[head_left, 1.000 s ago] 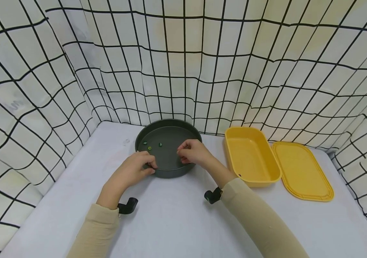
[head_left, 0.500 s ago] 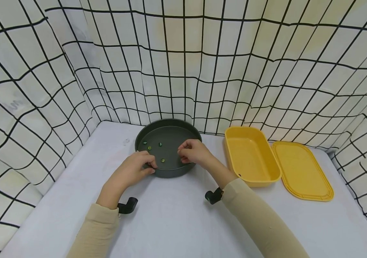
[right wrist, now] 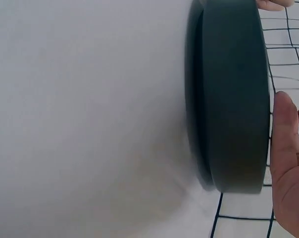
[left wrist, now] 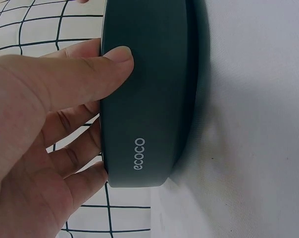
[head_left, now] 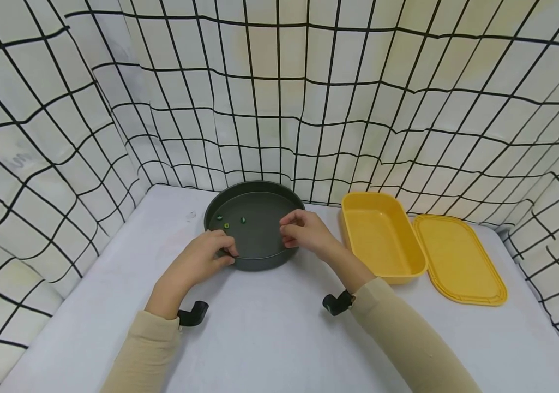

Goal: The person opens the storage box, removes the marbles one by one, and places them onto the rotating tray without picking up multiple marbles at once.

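My left hand (head_left: 204,254) grips the near-left rim of a round dark tray (left wrist: 149,89). In the left wrist view its thumb presses the outer wall above the "ecoco" lettering, and the other fingers reach behind the rim. Three small green and yellow marbles, a dark green one (head_left: 243,220), a yellowish one (head_left: 227,225) and another green one (head_left: 219,217), lie on the tray's floor at the left. Over the tray's right rim is my right hand (head_left: 308,232), its fingers loosely bent. No object shows between its thumb and index finger; the palm is hidden.
To the right stands a yellow rectangular box (head_left: 382,234), its near-left edge partly behind the right forearm. Its yellow lid (head_left: 461,259) lies flat beside it. A black grid on white cloth (head_left: 279,109) rises behind the white table (head_left: 269,333).
My right hand has shifted slightly right. A further yellowish marble showed near the tray's front half a second ago and is out of sight now. The left hand keeps its grip.
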Available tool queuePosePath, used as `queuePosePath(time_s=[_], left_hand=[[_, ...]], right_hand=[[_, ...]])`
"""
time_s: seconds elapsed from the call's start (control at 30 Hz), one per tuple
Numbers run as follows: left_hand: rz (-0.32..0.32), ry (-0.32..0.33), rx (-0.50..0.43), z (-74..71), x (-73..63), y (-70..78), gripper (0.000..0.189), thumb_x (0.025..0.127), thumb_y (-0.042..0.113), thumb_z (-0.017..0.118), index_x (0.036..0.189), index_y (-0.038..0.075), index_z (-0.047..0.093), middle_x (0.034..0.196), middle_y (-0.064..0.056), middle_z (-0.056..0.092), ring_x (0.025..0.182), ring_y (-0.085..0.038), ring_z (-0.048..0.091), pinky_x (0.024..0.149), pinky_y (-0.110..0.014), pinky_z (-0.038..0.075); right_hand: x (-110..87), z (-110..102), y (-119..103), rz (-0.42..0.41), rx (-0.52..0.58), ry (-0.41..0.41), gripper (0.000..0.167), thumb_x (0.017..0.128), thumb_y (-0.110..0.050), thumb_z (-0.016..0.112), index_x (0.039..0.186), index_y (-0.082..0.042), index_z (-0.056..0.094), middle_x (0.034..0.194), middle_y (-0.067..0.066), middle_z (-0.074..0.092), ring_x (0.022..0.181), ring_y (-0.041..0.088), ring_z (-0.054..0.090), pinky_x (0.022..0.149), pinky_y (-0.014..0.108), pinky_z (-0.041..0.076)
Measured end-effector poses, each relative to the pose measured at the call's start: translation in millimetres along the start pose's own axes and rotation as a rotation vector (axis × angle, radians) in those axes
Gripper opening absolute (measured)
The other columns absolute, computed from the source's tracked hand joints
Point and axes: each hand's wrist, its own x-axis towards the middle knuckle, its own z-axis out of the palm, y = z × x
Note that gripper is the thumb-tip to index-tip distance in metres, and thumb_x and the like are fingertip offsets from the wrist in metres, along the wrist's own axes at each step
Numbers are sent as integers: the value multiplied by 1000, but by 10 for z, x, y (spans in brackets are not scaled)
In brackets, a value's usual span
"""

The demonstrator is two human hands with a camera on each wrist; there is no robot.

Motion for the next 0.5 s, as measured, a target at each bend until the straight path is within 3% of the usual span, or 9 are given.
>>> queuePosePath(time_s=[0.5], left_hand=[[-5, -7, 1, -8, 0, 10, 19, 83, 5, 79, 82, 21, 69, 88, 6, 63, 90, -19, 59, 82, -40, 48]], right_hand=[[-263, -446, 16, -18, -3, 124, 26, 97, -13, 62, 120, 0, 60, 106, 19, 63, 88, 27, 64, 81, 34, 60]])
